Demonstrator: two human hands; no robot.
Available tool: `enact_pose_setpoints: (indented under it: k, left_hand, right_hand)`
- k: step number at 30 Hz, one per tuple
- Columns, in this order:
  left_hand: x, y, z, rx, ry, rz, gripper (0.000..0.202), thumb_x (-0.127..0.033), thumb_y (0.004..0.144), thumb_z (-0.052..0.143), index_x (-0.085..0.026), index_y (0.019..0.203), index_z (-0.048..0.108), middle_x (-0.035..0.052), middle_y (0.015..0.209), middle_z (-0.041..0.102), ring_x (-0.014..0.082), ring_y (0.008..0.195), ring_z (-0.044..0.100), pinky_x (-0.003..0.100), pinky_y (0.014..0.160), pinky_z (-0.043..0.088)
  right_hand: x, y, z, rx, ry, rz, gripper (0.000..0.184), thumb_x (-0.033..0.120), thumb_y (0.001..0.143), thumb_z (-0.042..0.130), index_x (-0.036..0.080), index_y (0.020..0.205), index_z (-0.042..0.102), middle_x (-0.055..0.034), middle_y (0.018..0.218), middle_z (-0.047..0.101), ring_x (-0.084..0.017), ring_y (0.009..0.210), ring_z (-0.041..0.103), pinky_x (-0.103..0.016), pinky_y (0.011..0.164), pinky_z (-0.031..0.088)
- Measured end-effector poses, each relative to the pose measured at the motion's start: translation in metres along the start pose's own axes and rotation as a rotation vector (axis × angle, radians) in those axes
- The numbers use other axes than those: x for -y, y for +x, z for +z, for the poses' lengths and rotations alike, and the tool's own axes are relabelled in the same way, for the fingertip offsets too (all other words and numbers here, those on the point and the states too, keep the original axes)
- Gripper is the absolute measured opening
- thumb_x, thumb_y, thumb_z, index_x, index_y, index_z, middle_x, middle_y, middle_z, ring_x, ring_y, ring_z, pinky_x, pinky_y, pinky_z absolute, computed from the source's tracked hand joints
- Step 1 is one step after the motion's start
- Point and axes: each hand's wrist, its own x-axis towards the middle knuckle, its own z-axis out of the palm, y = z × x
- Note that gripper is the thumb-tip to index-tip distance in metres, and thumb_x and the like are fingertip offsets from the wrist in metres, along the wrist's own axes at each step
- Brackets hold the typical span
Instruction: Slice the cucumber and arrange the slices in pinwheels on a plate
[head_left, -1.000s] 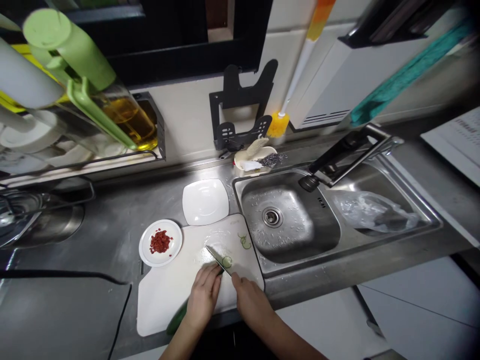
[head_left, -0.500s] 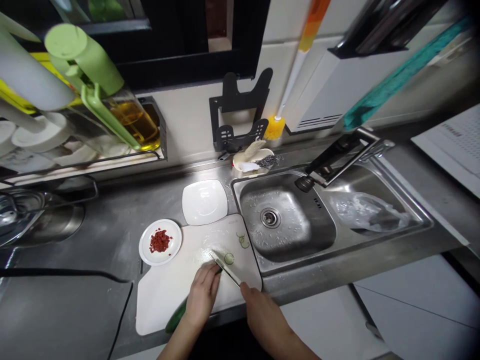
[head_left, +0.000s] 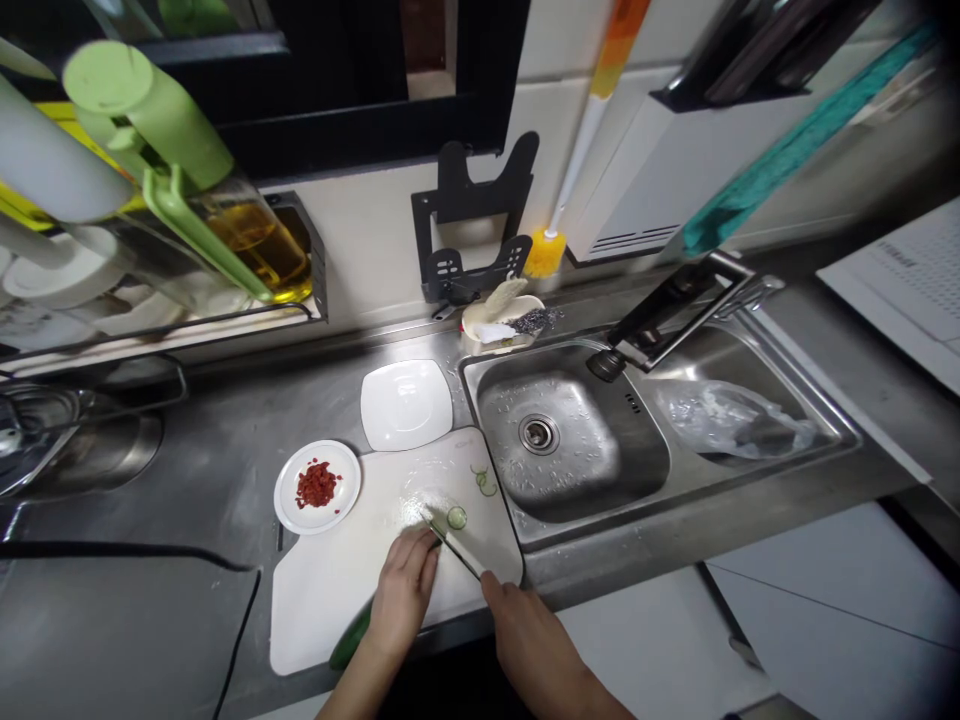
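My left hand is closed over a green cucumber, which lies on the white cutting board; much of it is hidden under the hand and wrist. In my right hand is a kitchen knife, its blade close to my left fingertips at the cucumber's cut end. A round cucumber slice rests just beyond the blade. Thin curved pieces of cucumber lie near the board's right edge. Wet drops cover the board's far middle.
A small plate of chopped red pieces sits at the board's left corner. Behind the board is a white square plate. To the right lies a steel sink with a black faucet. An oil bottle stands on the left shelf.
The knife blade has tipped to a more upright angle, showing as a thinner line. Both hands stay in nearly the same place, and the view has shifted slightly.
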Motion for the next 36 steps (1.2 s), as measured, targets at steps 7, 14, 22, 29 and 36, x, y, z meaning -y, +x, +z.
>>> enact_pose_setpoints:
  k: [7,14,22,29,36]
  left_hand:
    - [0.002,-0.001,0.002,0.013,-0.001,-0.008,0.024,-0.019,0.088,0.047,-0.019,0.109,0.059,0.0070,0.106,0.066,0.0188,0.102,0.060,0.038,0.093,0.051]
    - [0.002,-0.001,0.002,0.017,0.001,-0.002,0.023,-0.019,0.087,0.048,-0.018,0.108,0.059,0.0072,0.106,0.066,0.0191,0.102,0.060,0.039,0.093,0.050]
    - [0.003,0.000,0.003,0.009,-0.007,0.001,0.024,-0.019,0.088,0.045,-0.019,0.107,0.060,0.0071,0.103,0.067,0.0188,0.099,0.062,0.040,0.091,0.052]
    - [0.003,0.000,0.001,0.019,-0.025,-0.010,0.024,-0.018,0.088,0.044,-0.019,0.107,0.059,0.0072,0.104,0.066,0.0194,0.100,0.061,0.041,0.093,0.051]
    - [0.001,0.000,0.001,0.034,-0.018,-0.023,0.023,-0.018,0.088,0.046,-0.019,0.108,0.058,0.0065,0.106,0.065,0.0184,0.102,0.060,0.040,0.096,0.049]
  right_hand:
    - [0.000,0.002,-0.001,0.004,-0.037,-0.025,0.059,-0.009,0.073,0.031,0.015,0.125,0.048,-0.0090,0.090,0.067,-0.018,0.081,0.063,-0.023,0.070,0.044]
    - [0.001,0.011,0.004,0.001,-0.078,-0.040,0.055,-0.006,0.078,0.031,0.014,0.127,0.046,-0.0102,0.093,0.066,-0.019,0.086,0.062,-0.024,0.072,0.043]
    - [0.008,0.024,0.000,-0.010,-0.055,-0.020,0.048,-0.001,0.082,0.031,0.014,0.123,0.050,-0.0108,0.091,0.067,-0.019,0.083,0.063,-0.023,0.070,0.043]
    - [0.015,0.042,0.009,-0.082,0.014,-0.014,0.043,0.001,0.083,0.029,0.016,0.115,0.054,-0.0075,0.087,0.067,-0.017,0.079,0.063,-0.024,0.068,0.044]
    - [0.011,0.043,0.009,-0.068,0.017,-0.012,0.048,0.001,0.081,0.033,0.016,0.124,0.050,-0.0086,0.091,0.067,-0.019,0.084,0.063,-0.026,0.071,0.044]
